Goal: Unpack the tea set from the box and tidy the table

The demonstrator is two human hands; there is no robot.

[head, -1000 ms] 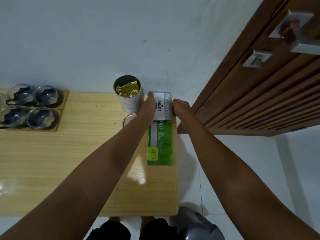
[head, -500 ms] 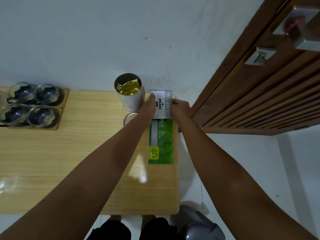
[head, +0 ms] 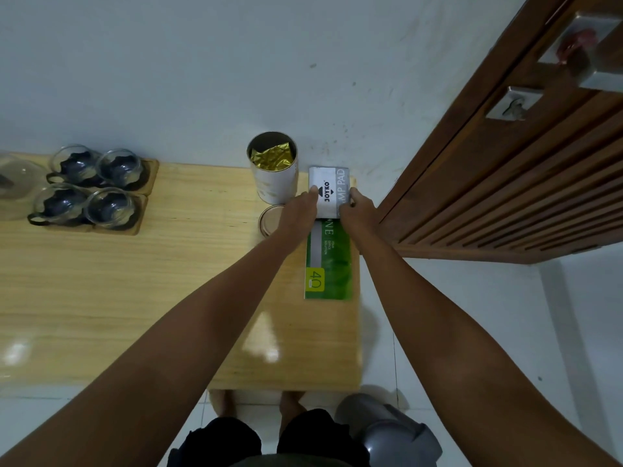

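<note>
A white and grey stamp pad box lies at the far right corner of the wooden table, on the far end of a green booklet. My left hand grips its left edge and my right hand grips its right edge. An open white tin with a gold foil bag inside stands just left of the box. Its round lid lies flat beside my left hand. Several glass cups with dark inserts sit on wooden coasters at the far left.
A wooden door with a metal handle stands open right of the table. A clear glass piece sits at the left edge. A grey bin is on the floor by the table's near right corner.
Both hands have stayed on the stamp pad box, which has shifted slightly toward the wall along the green booklet. The view has tilted a little.
</note>
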